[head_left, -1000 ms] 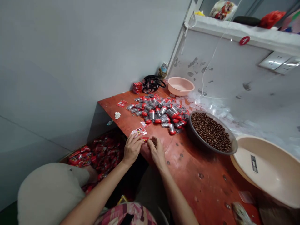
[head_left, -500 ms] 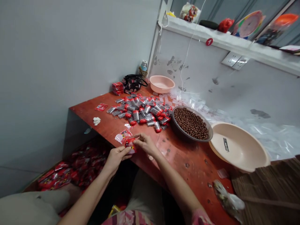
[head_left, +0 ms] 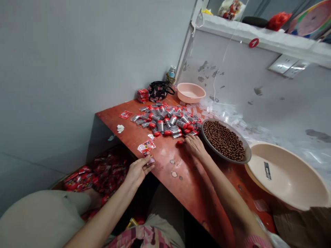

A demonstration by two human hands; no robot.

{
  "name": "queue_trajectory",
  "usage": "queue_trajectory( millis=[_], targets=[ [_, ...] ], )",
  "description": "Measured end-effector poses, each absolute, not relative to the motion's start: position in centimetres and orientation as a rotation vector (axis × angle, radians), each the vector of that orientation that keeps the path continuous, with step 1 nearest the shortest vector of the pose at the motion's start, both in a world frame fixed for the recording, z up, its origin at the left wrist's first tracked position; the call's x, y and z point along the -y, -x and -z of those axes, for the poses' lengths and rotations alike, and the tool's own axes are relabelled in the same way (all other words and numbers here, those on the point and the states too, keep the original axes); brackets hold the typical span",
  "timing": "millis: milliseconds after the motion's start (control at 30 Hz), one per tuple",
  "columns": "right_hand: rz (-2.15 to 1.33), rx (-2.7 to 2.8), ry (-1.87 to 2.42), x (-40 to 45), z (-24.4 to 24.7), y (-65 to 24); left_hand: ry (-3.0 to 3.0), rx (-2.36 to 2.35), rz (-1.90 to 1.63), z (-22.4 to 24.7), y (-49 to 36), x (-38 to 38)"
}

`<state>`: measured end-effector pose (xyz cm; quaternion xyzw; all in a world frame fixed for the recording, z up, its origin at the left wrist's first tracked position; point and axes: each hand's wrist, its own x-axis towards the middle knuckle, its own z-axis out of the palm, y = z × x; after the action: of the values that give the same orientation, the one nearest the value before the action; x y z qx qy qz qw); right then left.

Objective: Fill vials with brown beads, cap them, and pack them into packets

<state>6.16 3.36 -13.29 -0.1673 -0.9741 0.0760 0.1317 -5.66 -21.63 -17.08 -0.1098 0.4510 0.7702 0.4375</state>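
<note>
My left hand (head_left: 139, 169) pinches a small red printed packet (head_left: 150, 158) at the table's front edge. Just beyond it, several red and white cards (head_left: 146, 146) lie fanned on the red table (head_left: 186, 172). My right hand (head_left: 195, 145) reaches to the near right side of a pile of small clear containers with red caps (head_left: 168, 120). Its fingers are curled at a red-capped container (head_left: 180, 142); whether they grip it is hard to make out. Right of that hand stands a grey bowl (head_left: 249, 156) full of brown balls (head_left: 224, 139).
A beige basin (head_left: 297, 175) is at the right, a pink basin (head_left: 191, 92) at the back beside a black bag (head_left: 158, 91). Clear plastic pieces (head_left: 232, 115) lie along the wall. Many red packets (head_left: 103, 175) fill a container below the table's left edge.
My right hand has left the packet and moved forward and right to the pile. My left hand still holds the packet. The camera view has shifted left.
</note>
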Motion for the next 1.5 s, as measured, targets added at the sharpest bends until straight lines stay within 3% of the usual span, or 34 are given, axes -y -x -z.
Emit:
queue_trajectory(
  millis=[100, 133, 333, 400, 933, 1200, 1400, 1500],
  targets=[
    [-0.455, 2.661, 0.659, 0.9, 14.0, -6.9, 0.406, -1.037, -1.971, 17.0, 5.6, 21.4],
    [-0.817, 2.415, 0.773, 2.9, 14.2, -7.1, 0.442, -1.012, -1.992, 17.0, 5.5, 21.3],
    [-1.63, 1.964, 0.788, 14.0, 16.0, -7.3, 0.51, -0.868, -2.108, 16.9, 5.3, 20.9],
    [-1.745, 1.825, 0.824, 15.5, 16.3, -6.8, 0.493, -0.838, -2.14, 16.8, 5.1, 20.7],
    [-1.75, 1.746, 0.824, 15.9, 16.4, -6.3, 0.359, -0.825, -2.168, 16.3, 4.0, 20.5],
    [-1.835, 1.709, 0.785, 15.8, 16.8, -6.0, 0.04, -0.978, -2.052, 15.6, 3.7, 20.8],
    [-1.657, 1.763, 0.791, 16.0, 17.5, -6.0, -0.116, -1.044, -1.92, 16.3, 4.3, 21.2],
    [-1.798, 1.735, 0.732, 15.7, 17.8, -6.0, -0.135, -1.043, -1.857, 16.1, 4.9, 21.6]
  ],
)
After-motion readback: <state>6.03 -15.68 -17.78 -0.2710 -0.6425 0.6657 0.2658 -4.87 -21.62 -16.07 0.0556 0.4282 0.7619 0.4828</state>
